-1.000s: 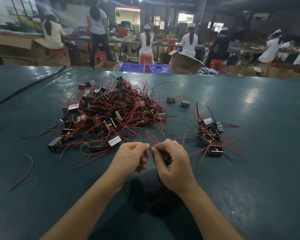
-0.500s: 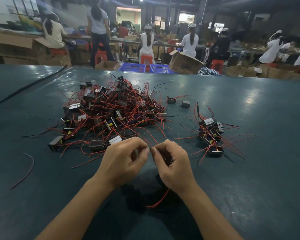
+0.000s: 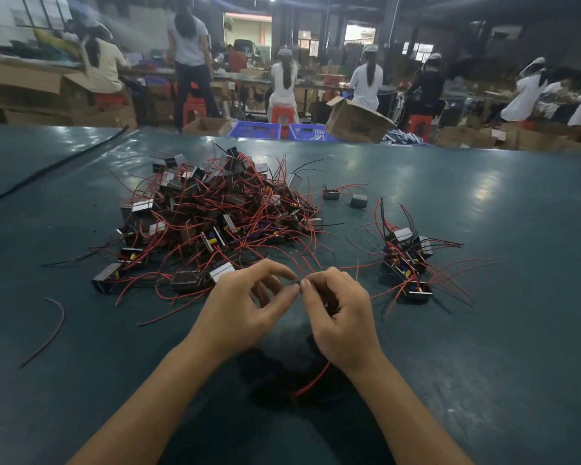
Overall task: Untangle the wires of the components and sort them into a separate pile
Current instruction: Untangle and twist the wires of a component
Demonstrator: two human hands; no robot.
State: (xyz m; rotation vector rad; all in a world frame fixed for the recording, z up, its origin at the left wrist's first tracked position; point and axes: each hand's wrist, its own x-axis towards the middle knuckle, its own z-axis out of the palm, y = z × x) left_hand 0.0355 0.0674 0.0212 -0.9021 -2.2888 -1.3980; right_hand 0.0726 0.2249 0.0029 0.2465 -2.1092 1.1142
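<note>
A big tangled pile of small box components [image 3: 215, 226] with red wires lies on the green table [image 3: 500, 330] ahead of me to the left. A smaller sorted pile [image 3: 410, 260] sits to the right. My right hand [image 3: 341, 317] grips a dark component, mostly hidden in its curled fingers, and a red wire [image 3: 311, 380] hangs from it below the wrist. My left hand [image 3: 245, 303] pinches a thin wire end at the tip of my right thumb and forefinger, its other fingers spread loosely.
Two single components [image 3: 331, 193] [image 3: 359, 200] lie apart behind the piles. A loose wire [image 3: 52, 327] curves on the table at the left. Beyond the far edge are blue crates [image 3: 254, 130], cardboard boxes [image 3: 356, 122] and several seated or standing workers.
My left hand's fingers have spread out from a tight curl. The red wire under my right wrist has come into view and hangs lower. Both hands stay at the same spot.
</note>
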